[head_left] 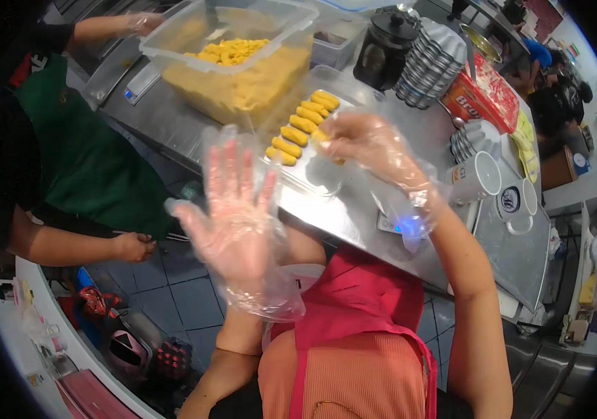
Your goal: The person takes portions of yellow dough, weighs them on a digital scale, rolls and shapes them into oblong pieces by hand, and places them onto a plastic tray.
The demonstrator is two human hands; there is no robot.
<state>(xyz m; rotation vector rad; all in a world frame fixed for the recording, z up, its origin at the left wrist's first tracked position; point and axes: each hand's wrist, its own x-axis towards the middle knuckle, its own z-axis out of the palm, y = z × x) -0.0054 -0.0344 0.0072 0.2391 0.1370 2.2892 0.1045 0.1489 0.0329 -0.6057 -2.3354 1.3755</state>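
Observation:
My left hand (232, 216), in a clear plastic glove, is raised palm up with its fingers spread and nothing in it. My right hand (361, 143), gloved too, pinches a yellow dough roll (321, 136) over a clear plastic tray (312, 178). Several finished-looking yellow dough rolls (294, 135) lie there in a row, just left of my right fingers. Part of the tray is hidden under that hand. Behind it stands a large clear bin (228, 98) of yellow dough, with crumbly lumps on top.
On the steel table stand scales (142, 82), a French press (382, 52), stacked fluted metal molds (431, 66), a red box (476, 105) and white mugs (476, 178). A second scale (392, 223) sits below my right wrist. A co-worker in a green apron (89, 146) stands at left.

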